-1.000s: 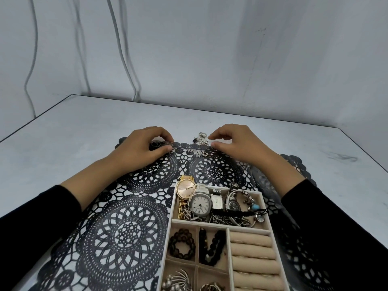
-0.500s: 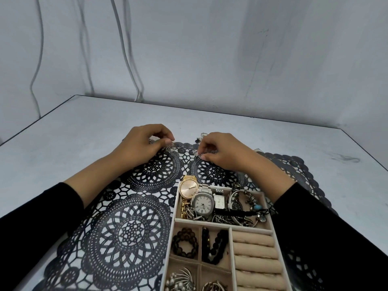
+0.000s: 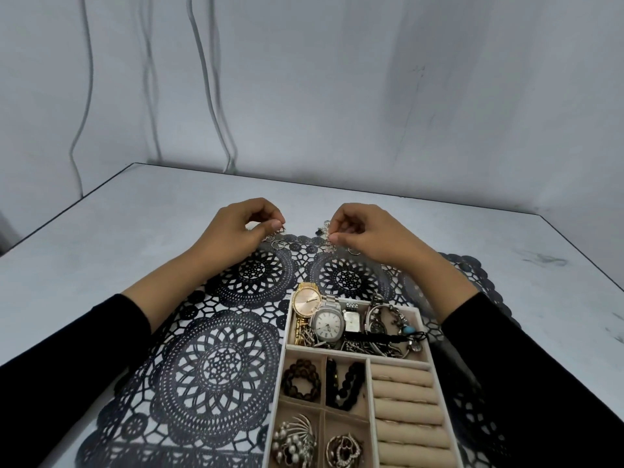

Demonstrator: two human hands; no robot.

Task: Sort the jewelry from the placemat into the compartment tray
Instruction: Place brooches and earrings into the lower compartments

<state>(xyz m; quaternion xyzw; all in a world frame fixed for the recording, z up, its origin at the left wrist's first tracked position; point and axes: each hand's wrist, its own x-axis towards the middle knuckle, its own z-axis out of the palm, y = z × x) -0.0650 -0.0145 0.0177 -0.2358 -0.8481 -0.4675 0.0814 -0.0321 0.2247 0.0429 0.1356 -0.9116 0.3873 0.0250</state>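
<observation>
A black lace placemat (image 3: pixel 216 366) covers the table in front of me. At its far edge my left hand (image 3: pixel 239 231) pinches a small silver piece between thumb and forefinger, just above some silver rings (image 3: pixel 277 244) lying on the mat. My right hand (image 3: pixel 368 234) pinches a sparkly silver earring (image 3: pixel 325 231), with another small ring (image 3: pixel 354 252) under its palm. The beige compartment tray (image 3: pixel 282 363) sits near me at right, holding watches (image 3: pixel 327 324), bead bracelets (image 3: pixel 301 383) and brooches (image 3: pixel 293 440).
The tray's right column has padded ring rolls (image 3: pixel 405 403). The grey table's left edge (image 3: pixel 67 204) and a grey wall with hanging cables (image 3: pixel 209 96) lie beyond the mat.
Both hands have lifted slightly off the mat and their fingertips have closed into pinches on small silver pieces. The right hand shifted left toward the sparkly earring.
</observation>
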